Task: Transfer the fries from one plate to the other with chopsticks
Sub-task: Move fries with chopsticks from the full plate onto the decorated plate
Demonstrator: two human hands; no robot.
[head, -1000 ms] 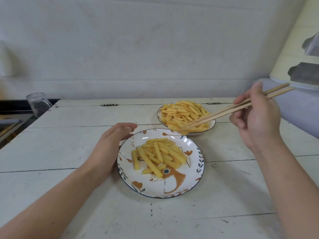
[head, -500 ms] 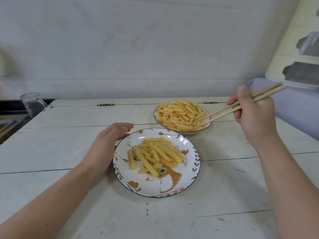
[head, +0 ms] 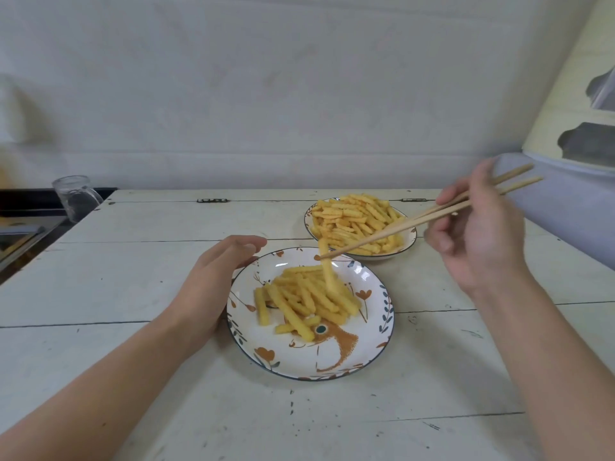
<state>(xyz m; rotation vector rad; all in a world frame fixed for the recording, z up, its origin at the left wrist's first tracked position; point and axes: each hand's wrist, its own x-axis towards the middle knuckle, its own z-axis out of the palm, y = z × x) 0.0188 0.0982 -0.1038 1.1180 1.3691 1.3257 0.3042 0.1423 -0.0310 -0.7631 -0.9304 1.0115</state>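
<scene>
Near the middle of the white plank table (head: 133, 277), the front plate (head: 332, 364), painted with orange flowers and a deer head, carries a loose pile of fries (head: 306, 301). Just beyond it toward the far edge sits the back plate (head: 407, 242), heaped with more fries (head: 352, 221). Coming in from the right, the right hand (head: 482, 234) has its fingers curled round a pair of wooden chopsticks (head: 416, 221), gripping them near their upper ends, so the tips lie well away from the fingers, out over the front plate's far rim. Pinched between those tips hangs a single fry (head: 326, 264), blurred, dangling above the front pile. The left hand (head: 213, 277) rests at the front plate's left rim, its fingers relaxed and gently bent against the edge, grasping nothing. Off the table's far left corner stands a clear glass cup (head: 75, 197).
</scene>
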